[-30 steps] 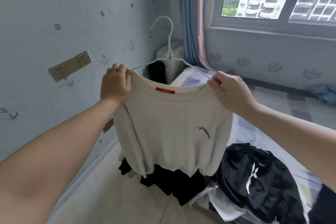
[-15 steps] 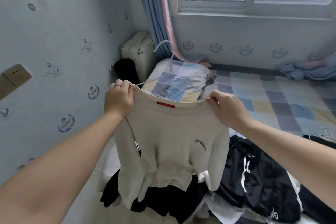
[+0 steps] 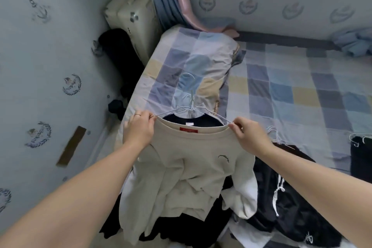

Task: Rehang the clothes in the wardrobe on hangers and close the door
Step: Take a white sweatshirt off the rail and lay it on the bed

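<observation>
**Item:** cream sweatshirt [image 3: 191, 167] on a white wire hanger [image 3: 191, 107], held up over the near edge of the bed [image 3: 291, 90]. Its hem and sleeves are crumpled onto a heap of black clothes [image 3: 291, 203].

**Hidden or unclear:**
- The hanger's arms pass under the neckline and out of sight.
- Its hook is pale and hard to pick out against the checked pillow [image 3: 191, 56].
- A dark garment [image 3: 201, 122] shows through the neck opening; what it hangs on cannot be told.

**Grip:**
- The left hand [image 3: 138, 129], with a ring on one finger, pinches cloth and wire at one shoulder.
- The right hand [image 3: 247, 135] pinches the collar at the other shoulder, where the wire comes out.

**Markings:**
- A red label [image 3: 188, 130] sits inside the collar, its print too small to read.
- A small dark embroidered mark [image 3: 223, 158] is on the chest.
- White lettering [image 3: 308, 239] on a black garment at the lower right is partly cut off and illegible.

**Nearby:** loose wire hangers [image 3: 273, 133] lie on the sheet just beside the right hand
</observation>
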Available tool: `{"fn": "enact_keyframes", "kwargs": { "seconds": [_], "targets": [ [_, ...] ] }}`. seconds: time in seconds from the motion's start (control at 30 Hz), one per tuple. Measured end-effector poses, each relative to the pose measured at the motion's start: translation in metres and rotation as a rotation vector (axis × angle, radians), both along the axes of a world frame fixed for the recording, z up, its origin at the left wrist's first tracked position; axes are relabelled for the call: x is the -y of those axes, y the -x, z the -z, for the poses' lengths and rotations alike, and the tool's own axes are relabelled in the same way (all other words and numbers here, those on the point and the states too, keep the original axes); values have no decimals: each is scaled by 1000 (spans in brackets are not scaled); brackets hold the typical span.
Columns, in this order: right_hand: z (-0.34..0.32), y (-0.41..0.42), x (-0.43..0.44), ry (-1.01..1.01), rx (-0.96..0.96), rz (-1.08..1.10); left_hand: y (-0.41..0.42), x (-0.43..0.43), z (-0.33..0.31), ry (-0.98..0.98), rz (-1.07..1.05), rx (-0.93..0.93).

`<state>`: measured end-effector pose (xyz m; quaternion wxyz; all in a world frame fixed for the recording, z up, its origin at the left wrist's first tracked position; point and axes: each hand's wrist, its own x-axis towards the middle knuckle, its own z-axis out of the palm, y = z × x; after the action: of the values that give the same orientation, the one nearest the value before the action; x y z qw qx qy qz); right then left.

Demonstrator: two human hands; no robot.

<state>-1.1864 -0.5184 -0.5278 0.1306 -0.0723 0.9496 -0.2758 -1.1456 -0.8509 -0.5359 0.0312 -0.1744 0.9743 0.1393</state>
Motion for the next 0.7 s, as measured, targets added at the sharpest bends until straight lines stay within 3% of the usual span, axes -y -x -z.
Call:
{"fn": "enact_keyframes", "kwargs": {
  "seconds": [0.3, 0.5, 0.7],
  "targets": [
    [159, 85, 38, -47, 108, 226, 115, 31, 160, -90, 59, 76],
    [277, 125, 59, -135, 105, 256, 160, 39, 274, -119, 24, 130],
    [347, 163, 82, -164, 184, 347, 185, 39, 337, -179, -55, 106]
  ]
}}
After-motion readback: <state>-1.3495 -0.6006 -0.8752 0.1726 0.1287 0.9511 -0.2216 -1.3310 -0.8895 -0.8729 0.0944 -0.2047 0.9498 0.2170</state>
